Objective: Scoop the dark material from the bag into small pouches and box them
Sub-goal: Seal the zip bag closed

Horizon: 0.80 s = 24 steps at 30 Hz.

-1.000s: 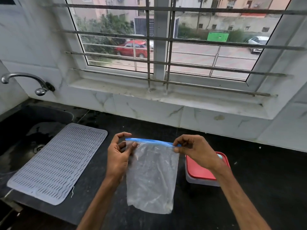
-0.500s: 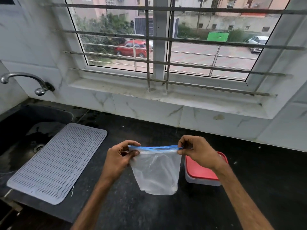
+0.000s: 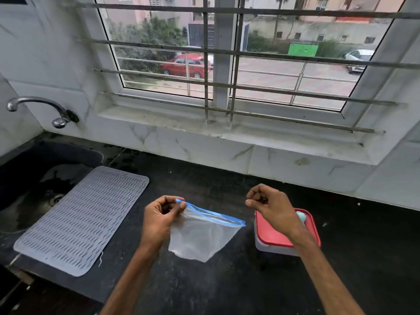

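Observation:
A clear plastic pouch (image 3: 200, 237) with a blue zip strip hangs over the black counter, empty. My left hand (image 3: 161, 217) pinches its left top corner, and the strip slopes down to the right. My right hand (image 3: 270, 205) hovers apart from the pouch, fingers curled with nothing in them, above a white box with a red lid (image 3: 272, 237). A pale blue thing (image 3: 301, 216) lies on the lid, partly hidden by my wrist. No bag of dark material is in view.
A grey ribbed drying mat (image 3: 79, 219) lies left, partly over a dark sink (image 3: 29, 178) with a wall tap (image 3: 43, 110). The black counter (image 3: 227, 285) ends at a marble wall and a barred window.
My right hand has let go of the pouch's right corner and lifted slightly. The pouch has dropped lower and now hangs tilted from my left hand alone.

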### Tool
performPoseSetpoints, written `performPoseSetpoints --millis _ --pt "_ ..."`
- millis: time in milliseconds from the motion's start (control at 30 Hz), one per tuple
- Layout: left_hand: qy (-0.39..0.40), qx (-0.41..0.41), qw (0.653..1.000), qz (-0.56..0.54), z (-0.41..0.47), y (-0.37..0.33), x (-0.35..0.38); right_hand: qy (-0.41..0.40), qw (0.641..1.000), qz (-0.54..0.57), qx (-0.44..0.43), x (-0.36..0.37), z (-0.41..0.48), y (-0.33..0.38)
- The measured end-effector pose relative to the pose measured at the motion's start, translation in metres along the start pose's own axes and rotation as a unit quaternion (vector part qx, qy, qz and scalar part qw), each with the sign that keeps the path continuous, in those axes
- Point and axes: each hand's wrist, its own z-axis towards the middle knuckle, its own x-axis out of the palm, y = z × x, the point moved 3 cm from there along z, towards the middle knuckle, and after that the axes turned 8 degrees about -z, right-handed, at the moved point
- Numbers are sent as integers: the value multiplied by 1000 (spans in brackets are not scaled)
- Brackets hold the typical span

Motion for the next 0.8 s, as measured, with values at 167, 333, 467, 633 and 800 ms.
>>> performPoseSetpoints --millis 167,333,467,633,800 --pt "57 21 998 12 -8 -2 19 110 991 -14 -75 40 2 45" --pt "39 3 999 -18 -11 2 22 105 990 -67 -63 77 10 67" --pt "0 -16 1000 -25 -11 5 15 56 998 4 -23 86 14 59" --pt "-8 -18 999 -40 -10 14 5 9 998 2 -61 91 10 57" --pt "-24 -22 997 -71 -12 14 6 -54 986 -89 -131 95 3 56"
